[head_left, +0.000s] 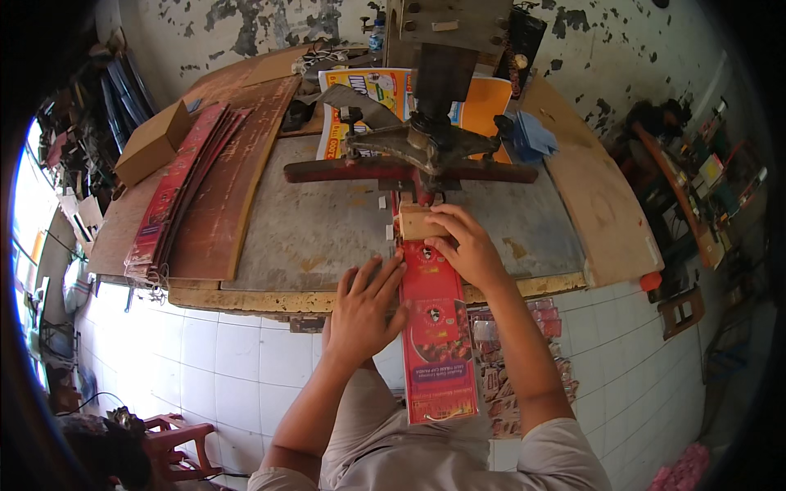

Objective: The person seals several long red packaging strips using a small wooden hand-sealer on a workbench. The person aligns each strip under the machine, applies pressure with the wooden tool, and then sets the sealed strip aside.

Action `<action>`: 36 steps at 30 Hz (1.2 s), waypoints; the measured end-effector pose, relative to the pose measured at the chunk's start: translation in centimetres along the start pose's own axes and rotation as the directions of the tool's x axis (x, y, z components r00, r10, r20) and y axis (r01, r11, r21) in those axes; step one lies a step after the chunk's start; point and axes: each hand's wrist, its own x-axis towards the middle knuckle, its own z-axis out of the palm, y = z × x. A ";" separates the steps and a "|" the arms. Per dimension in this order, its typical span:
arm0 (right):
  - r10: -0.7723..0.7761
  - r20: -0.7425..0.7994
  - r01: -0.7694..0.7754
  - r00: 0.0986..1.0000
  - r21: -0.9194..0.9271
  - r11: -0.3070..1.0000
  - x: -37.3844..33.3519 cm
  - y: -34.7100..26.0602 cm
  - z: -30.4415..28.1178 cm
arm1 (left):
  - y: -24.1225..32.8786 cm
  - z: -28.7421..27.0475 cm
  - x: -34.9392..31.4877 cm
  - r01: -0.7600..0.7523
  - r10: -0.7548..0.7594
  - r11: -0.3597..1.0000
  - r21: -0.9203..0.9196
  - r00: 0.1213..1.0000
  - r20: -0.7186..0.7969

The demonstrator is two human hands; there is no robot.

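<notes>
A long red printed card strip [440, 335] runs from under the press toward me, its near end hanging past the table's front edge above my lap. My right hand [468, 250] grips a small wooden block [419, 224] lying across the strip's far part, fingers at its right end. Flat and with fingers stretched out, my left hand [370, 311] rests at the strip's left edge. Just beyond the block stands the dark metal press [430, 147], with a wide crossbar. The strip's far end is hidden by the block and the press.
A stack of red printed strips [176, 192] lies on the table's left, beside a cardboard box [153, 144]. Blue pieces [532, 137] sit at the back right. Cut red scraps [524, 360] cover the floor below. A red plastic stool [182, 446] stands at lower left.
</notes>
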 end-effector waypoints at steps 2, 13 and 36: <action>0.002 -0.013 -0.002 1.000 -0.013 1.000 0.0 -0.2 0.0 | 0.0 0.0 0.0 -0.004 0.004 1.000 0.008 1.000 -0.009; 0.003 0.062 -0.007 0.998 0.069 0.998 -6.9 -4.0 -4.0 | -0.8 1.6 -3.3 0.012 -0.006 0.998 0.058 0.996 -0.089; -0.007 -0.455 -0.263 0.891 -0.526 0.809 -16.5 3.1 -2.2 | -2.0 6.1 -5.9 0.012 0.071 0.970 0.244 0.943 -0.326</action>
